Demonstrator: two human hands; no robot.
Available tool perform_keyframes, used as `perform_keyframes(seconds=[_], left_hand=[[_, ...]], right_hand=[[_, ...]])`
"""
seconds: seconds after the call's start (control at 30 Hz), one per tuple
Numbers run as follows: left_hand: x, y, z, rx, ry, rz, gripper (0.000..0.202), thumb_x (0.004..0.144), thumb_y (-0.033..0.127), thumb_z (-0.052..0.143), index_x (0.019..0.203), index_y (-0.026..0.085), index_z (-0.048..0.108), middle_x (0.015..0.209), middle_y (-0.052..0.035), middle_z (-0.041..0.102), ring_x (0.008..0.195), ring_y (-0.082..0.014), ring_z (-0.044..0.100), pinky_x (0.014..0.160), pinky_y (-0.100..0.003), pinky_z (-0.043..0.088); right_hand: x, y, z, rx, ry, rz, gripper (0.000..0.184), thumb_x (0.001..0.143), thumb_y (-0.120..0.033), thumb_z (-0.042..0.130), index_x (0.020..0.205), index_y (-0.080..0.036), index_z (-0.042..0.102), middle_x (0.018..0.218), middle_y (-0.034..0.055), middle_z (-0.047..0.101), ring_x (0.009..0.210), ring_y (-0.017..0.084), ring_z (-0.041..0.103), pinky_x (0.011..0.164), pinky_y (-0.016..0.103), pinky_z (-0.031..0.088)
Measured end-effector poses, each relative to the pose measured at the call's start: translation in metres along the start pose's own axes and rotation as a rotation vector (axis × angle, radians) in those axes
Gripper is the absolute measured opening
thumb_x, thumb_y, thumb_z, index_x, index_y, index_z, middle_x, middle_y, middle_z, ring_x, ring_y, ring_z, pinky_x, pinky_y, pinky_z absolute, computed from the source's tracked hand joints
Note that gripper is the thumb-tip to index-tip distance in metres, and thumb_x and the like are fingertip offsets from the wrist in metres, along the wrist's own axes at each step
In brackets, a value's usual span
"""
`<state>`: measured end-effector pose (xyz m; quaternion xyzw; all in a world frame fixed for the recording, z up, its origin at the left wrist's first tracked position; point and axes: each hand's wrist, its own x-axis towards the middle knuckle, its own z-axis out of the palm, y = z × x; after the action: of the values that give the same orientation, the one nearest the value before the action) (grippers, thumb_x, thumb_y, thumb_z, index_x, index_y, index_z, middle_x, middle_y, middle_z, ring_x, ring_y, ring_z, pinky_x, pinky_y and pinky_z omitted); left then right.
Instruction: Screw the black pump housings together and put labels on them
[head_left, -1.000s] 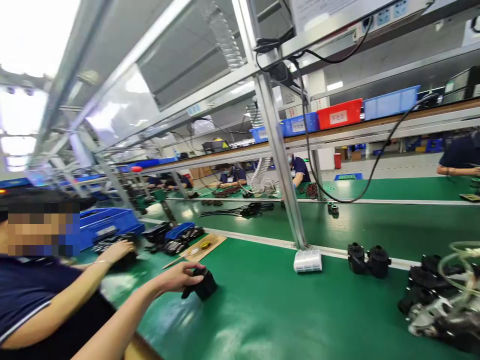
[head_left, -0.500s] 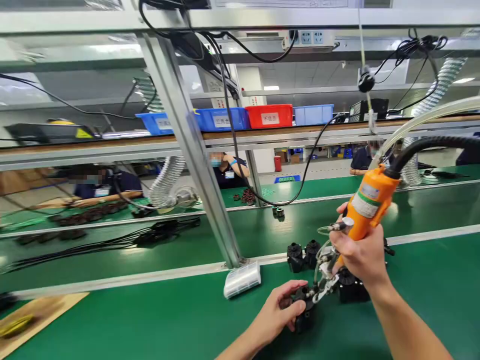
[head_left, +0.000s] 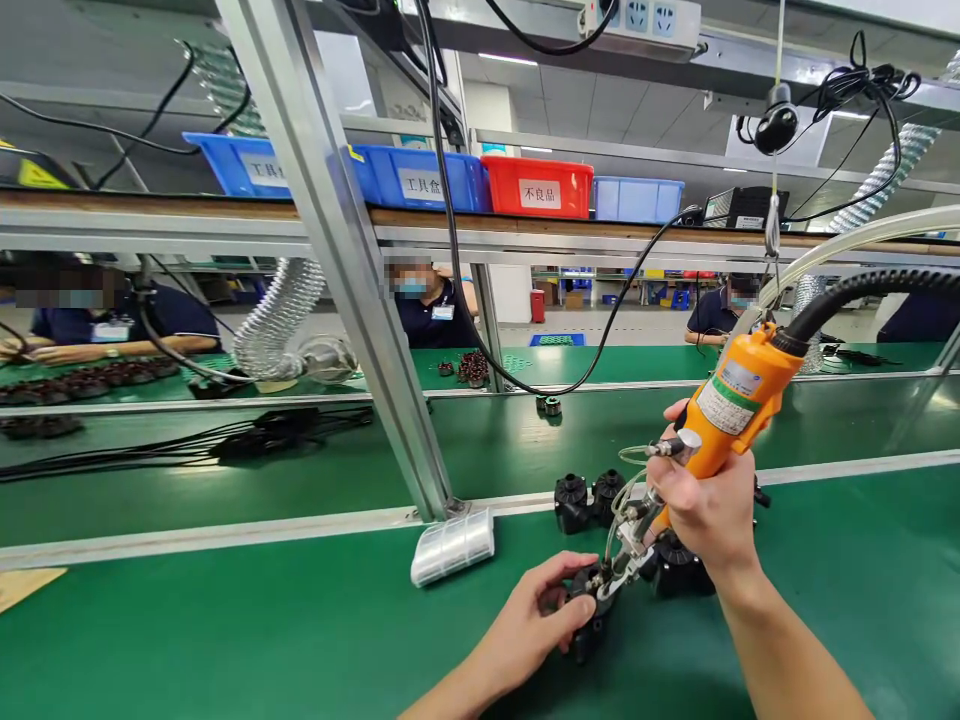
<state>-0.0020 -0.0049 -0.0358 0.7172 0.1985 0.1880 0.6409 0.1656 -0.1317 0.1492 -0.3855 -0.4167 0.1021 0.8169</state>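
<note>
My right hand (head_left: 709,505) is wrapped round an orange powered screwdriver (head_left: 739,390) with a thick black hose and a clear tube at its top. Its metal tip (head_left: 619,578) slants down to the left and meets the top of a black plastic housing (head_left: 589,635). Fingers and thumb of my left hand (head_left: 540,615) close round that housing on the green surface. Whether a screw sits at the tip is too small to tell. Right beside the tool, partly behind my right hand, are more black housings (head_left: 679,572). Two others (head_left: 574,503) stand behind the tip.
A clear plastic piece (head_left: 454,547) lies at the foot of a slanting metal post (head_left: 352,270). Blue bins (head_left: 420,180) and a red bin (head_left: 536,188) line the shelf above. A black cable (head_left: 607,345) loops down. Co-workers (head_left: 427,300) sit across the bench.
The camera view has tilted and shifted, so the scene sits differently in the picture. Both hands keep their hold, with the screwdriver tip still at the black plastic housing.
</note>
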Motion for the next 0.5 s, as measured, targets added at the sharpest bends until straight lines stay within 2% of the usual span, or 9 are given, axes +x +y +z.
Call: perform_keyframes(seconds=[0.13,0.27,0.4,0.5], left_hand=[[0.001,0.004,0.002,-0.024,-0.016,0.008,0.058,0.086,0.055,0.082,0.129,0.019,0.068,0.089,-0.0030,0.067,0.074,-0.0165,0.060,0.066,-0.026,0.052],[0.001,0.010,0.006,-0.070,-0.022,0.017,0.048,0.086,0.054,0.082,0.115,0.019,0.068,0.092,-0.0024,0.066,0.080,-0.0175,0.062,0.070,-0.027,0.054],[0.001,0.013,0.009,-0.106,-0.035,0.036,0.046,0.085,0.052,0.083,0.114,0.020,0.066,0.099,-0.0028,0.064,0.085,-0.0185,0.061,0.077,-0.029,0.054],[0.001,0.013,0.010,-0.114,-0.029,0.037,0.045,0.085,0.052,0.083,0.113,0.021,0.066,0.099,-0.0020,0.063,0.081,-0.0167,0.059,0.075,-0.029,0.053]], right_hand=[[0.000,0.006,0.009,-0.120,0.007,-0.033,0.039,0.065,-0.025,0.082,0.095,-0.022,0.056,0.060,-0.0095,0.049,0.047,0.008,0.044,0.049,0.022,0.048],[-0.004,0.021,0.016,-0.154,-0.021,0.007,0.043,0.064,-0.028,0.085,0.093,-0.021,0.054,0.061,-0.0091,0.049,0.050,0.008,0.044,0.048,0.022,0.046],[-0.010,0.033,0.017,-0.114,-0.039,0.060,0.050,0.064,-0.027,0.090,0.099,-0.020,0.055,0.063,-0.0087,0.052,0.052,0.009,0.047,0.050,0.022,0.047],[-0.013,0.038,0.018,-0.109,-0.049,0.108,0.052,0.063,-0.029,0.092,0.098,-0.020,0.055,0.061,-0.0095,0.049,0.050,0.008,0.044,0.047,0.020,0.042]])
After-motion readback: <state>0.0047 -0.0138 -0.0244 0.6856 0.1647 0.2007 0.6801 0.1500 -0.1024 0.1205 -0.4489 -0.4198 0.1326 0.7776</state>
